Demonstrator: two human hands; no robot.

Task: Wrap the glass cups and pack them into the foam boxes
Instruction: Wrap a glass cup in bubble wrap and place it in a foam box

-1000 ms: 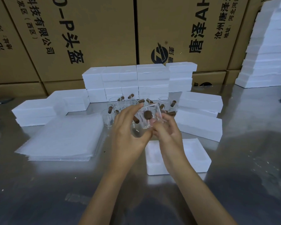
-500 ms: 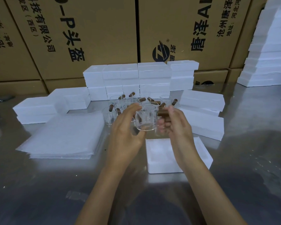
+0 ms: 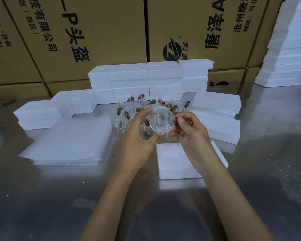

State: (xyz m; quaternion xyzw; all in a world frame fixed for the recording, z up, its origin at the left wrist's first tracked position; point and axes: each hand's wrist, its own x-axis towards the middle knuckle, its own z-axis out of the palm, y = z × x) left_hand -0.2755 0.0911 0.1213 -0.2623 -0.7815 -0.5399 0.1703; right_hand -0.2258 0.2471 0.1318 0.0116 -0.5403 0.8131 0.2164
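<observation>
A clear glass cup is held above the steel table, tipped so its round end faces me. My left hand grips its left side with thumb and fingers. My right hand holds its right side, fingers curled by the brown wooden handle. Below them lies an open white foam box with nothing in it. Behind the hands stand several more glass cups with brown handles. A stack of thin white foam wrapping sheets lies to the left.
Closed white foam boxes are stacked at the back, with more on the left and on the right. A tall foam stack rises far right. Brown cartons wall off the back.
Both hands have turned the cup from upright to tipped, its round end now facing me. The hands stay over the open foam box.
</observation>
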